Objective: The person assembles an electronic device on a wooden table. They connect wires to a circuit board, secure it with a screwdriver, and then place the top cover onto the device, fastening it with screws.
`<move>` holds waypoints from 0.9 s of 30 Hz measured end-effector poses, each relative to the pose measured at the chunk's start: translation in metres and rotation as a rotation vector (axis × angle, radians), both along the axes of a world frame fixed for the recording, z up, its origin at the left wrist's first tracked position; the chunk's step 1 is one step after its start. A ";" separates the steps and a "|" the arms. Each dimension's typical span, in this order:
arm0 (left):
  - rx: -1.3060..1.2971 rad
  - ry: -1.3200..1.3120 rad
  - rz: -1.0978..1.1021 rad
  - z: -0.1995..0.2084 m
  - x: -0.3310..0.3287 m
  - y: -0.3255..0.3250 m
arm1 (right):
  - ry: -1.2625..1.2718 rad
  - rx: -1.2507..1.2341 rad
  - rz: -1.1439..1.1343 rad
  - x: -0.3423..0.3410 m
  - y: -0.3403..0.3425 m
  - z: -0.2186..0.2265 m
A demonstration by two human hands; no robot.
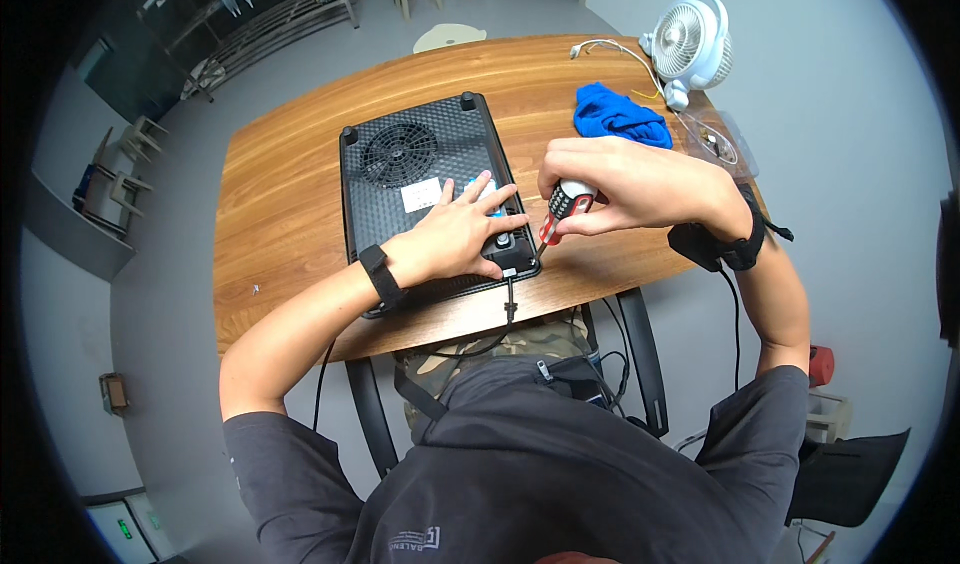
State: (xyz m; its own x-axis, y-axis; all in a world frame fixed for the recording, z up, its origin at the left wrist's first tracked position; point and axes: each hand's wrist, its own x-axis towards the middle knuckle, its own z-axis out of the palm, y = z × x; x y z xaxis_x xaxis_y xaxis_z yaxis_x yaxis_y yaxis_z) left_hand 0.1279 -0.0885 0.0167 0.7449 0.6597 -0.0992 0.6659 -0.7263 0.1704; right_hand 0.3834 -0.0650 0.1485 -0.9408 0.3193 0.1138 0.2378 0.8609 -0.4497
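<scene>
A flat black induction cooktop (375, 204) lies underside up on the wooden table, its round fan grille (400, 154) and rubber feet showing. My left hand (455, 232) rests on its near right part with fingers spread, holding nothing. The palm covers some of the casing and part of a label. My right hand (625, 186) is closed round a red, black and white screwdriver (552, 226). Its shaft slants down to the cooktop's near right corner; whether the tip sits in a screw is too small to tell. A black power cord (511, 304) leaves the near edge.
A blue cloth (620, 116) lies beyond my right hand. A white fan (688, 44) stands at the table's far right corner, near a clear plastic box (735, 144) of small parts. The wooden tabletop (275, 234) extends left of the cooktop. Stools stand on the floor beyond.
</scene>
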 end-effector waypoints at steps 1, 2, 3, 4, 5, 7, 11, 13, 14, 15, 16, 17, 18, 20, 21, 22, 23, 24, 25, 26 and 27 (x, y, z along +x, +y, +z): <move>0.002 -0.005 -0.001 -0.001 0.000 0.000 | -0.011 -0.006 -0.006 0.000 -0.001 -0.001; -0.005 -0.001 0.003 0.000 0.000 0.000 | -0.021 -0.011 -0.010 -0.002 -0.002 -0.003; -0.012 0.004 0.007 0.001 0.000 -0.001 | -0.030 -0.016 -0.015 -0.003 -0.002 -0.005; -0.019 0.009 0.009 0.002 0.000 -0.001 | -0.036 -0.016 -0.017 -0.003 -0.003 -0.005; -0.014 0.001 0.011 0.001 0.000 -0.001 | -0.040 -0.015 -0.016 -0.004 -0.003 -0.005; -0.004 -0.014 0.014 -0.001 -0.001 -0.001 | -0.044 -0.016 -0.017 -0.005 -0.003 -0.006; -0.002 -0.033 0.013 0.000 -0.001 -0.001 | -0.062 -0.035 -0.031 -0.008 -0.005 -0.007; 0.002 -0.052 0.013 0.000 0.000 -0.002 | -0.082 -0.048 -0.037 -0.009 -0.007 -0.007; 0.000 -0.047 0.014 0.000 0.000 -0.002 | -0.098 -0.050 -0.040 -0.010 -0.009 -0.005; -0.002 -0.042 0.015 0.001 0.000 -0.002 | -0.114 -0.053 -0.043 -0.011 -0.011 -0.004; -0.005 -0.036 0.017 0.002 0.000 -0.003 | -0.113 -0.039 -0.043 -0.012 -0.013 -0.005; -0.003 -0.039 0.016 0.001 -0.001 -0.003 | -0.115 -0.027 -0.043 -0.012 -0.014 -0.008; -0.001 -0.041 0.016 -0.001 -0.001 -0.002 | -0.116 -0.015 -0.043 -0.012 -0.015 -0.009; -0.012 -0.017 0.015 -0.001 -0.001 -0.001 | -0.099 0.006 -0.032 -0.014 -0.015 -0.010; -0.024 0.008 0.013 0.000 0.000 0.000 | -0.082 0.020 -0.022 -0.014 -0.014 -0.011; -0.036 0.034 0.012 0.000 0.001 0.001 | -0.065 0.035 -0.011 -0.014 -0.013 -0.012; -0.034 0.026 0.014 0.001 0.001 0.001 | -0.083 0.039 -0.022 -0.015 -0.013 -0.011; -0.031 0.019 0.016 0.001 0.001 0.000 | -0.102 0.043 -0.032 -0.017 -0.012 -0.010; -0.029 0.011 0.017 0.001 0.001 0.000 | -0.120 0.047 -0.043 -0.018 -0.012 -0.009; -0.029 0.008 0.019 0.001 0.000 0.000 | -0.110 0.039 -0.034 -0.020 -0.010 -0.010; -0.030 0.006 0.020 0.001 0.000 -0.001 | -0.099 0.032 -0.024 -0.021 -0.009 -0.011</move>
State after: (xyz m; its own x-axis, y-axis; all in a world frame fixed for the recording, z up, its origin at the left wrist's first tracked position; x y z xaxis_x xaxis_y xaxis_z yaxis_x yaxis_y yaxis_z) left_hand 0.1278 -0.0890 0.0177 0.7313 0.6708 -0.1231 0.6809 -0.7078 0.1880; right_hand 0.3626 -0.0737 0.1380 -0.9399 0.3400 0.0312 0.3008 0.8678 -0.3956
